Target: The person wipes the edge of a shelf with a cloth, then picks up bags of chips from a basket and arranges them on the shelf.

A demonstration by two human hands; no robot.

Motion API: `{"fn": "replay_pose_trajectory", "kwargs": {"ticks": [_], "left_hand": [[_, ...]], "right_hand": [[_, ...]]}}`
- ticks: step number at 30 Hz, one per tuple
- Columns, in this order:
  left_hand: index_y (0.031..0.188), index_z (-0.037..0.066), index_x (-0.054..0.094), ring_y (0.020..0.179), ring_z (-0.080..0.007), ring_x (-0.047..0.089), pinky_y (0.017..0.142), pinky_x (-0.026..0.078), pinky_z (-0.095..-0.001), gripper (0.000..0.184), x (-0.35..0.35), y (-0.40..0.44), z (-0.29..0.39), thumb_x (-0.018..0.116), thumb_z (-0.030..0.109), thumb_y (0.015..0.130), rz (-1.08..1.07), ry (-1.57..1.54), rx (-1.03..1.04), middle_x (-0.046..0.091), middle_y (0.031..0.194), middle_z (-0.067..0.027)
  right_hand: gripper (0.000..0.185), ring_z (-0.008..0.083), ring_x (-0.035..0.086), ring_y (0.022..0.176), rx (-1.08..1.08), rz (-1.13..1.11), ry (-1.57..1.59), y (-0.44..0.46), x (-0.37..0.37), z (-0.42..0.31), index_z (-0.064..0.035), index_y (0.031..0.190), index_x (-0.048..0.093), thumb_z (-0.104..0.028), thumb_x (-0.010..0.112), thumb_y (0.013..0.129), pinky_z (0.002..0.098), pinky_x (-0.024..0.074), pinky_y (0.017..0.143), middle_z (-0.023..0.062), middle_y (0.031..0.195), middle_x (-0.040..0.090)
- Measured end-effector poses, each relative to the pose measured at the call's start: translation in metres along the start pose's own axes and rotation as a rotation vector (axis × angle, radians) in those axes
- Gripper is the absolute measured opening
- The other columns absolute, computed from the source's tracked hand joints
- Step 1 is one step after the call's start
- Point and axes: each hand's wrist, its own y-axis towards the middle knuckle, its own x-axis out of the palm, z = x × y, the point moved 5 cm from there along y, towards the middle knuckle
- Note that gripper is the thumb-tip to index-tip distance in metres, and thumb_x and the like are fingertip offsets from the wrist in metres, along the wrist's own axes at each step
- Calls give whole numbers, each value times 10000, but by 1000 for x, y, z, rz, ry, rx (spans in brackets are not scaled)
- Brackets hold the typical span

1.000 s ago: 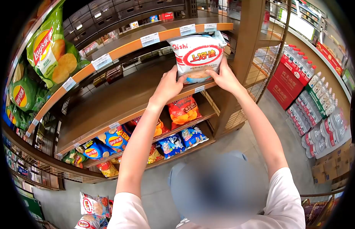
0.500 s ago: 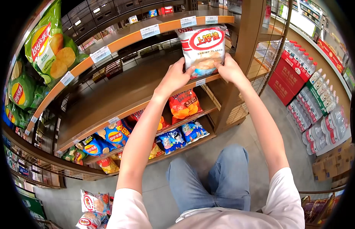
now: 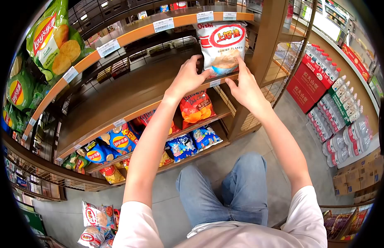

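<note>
A white and red Oishi shrimp flakes bag (image 3: 223, 47) stands upright at the right end of the brown middle shelf (image 3: 117, 103), its base near the front edge. My left hand (image 3: 188, 78) is at the bag's lower left side, thumb and fingers spread, the thumb tip by its edge. At the lower right corner, my right hand (image 3: 246, 87) has thumb and forefinger wide apart, with the forefinger tip against or very near the bag. Neither hand is closed round it.
Lay's bags (image 3: 55, 43) fill the upper left. Red chip bags (image 3: 196, 108) and blue snack bags (image 3: 206, 137) sit on lower shelves. More shrimp flakes bags (image 3: 97, 215) lie at lower left. A post (image 3: 262, 53) bounds the shelf; bottled water packs (image 3: 334, 113) stand right.
Both hands have loosened from the shrimp flakes bag, and the right thumb has moved away from it. The bag now stands on the shelf, slightly further right in view.
</note>
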Motion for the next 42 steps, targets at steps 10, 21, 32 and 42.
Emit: {"fn": "replay_pose_trajectory", "kwargs": {"ticks": [10, 21, 32, 42], "left_hand": [[1082, 32, 689, 917, -226, 667, 707, 540, -313, 230, -54, -53, 45, 687, 173, 900, 332, 206, 279, 678, 1067, -120], [668, -18, 480, 535, -140, 427, 519, 357, -286, 303, -168, -229, 74, 663, 58, 897, 720, 183, 46, 484, 594, -65], [619, 65, 266, 574, -54, 213, 475, 199, -282, 458, -154, -460, -2, 606, -28, 910, 1435, 304, -423, 240, 572, 51], [705, 90, 413, 576, -42, 517, 498, 494, -221, 353, -156, -636, 8, 671, 150, 939, 1677, 255, -899, 500, 649, 32]], "right_hand": [[253, 69, 537, 463, 179, -180, 457, -11, 5, -43, 33, 1043, 663, -199, 580, 988, 250, 439, 439, 45, 586, 619], [374, 14, 401, 464, -7, -367, 824, -24, 118, -165, -21, 703, 592, -269, 623, 981, 223, 304, 433, -47, 514, 493], [388, 120, 381, 477, -320, -823, 892, -145, 240, -303, 11, 616, 473, -175, 661, 900, 339, 331, 458, 91, 498, 449], [356, 48, 499, 516, -256, -1414, 1070, -286, 317, -393, 11, 699, 563, -230, 658, 943, 259, 382, 474, -10, 530, 529]]}}
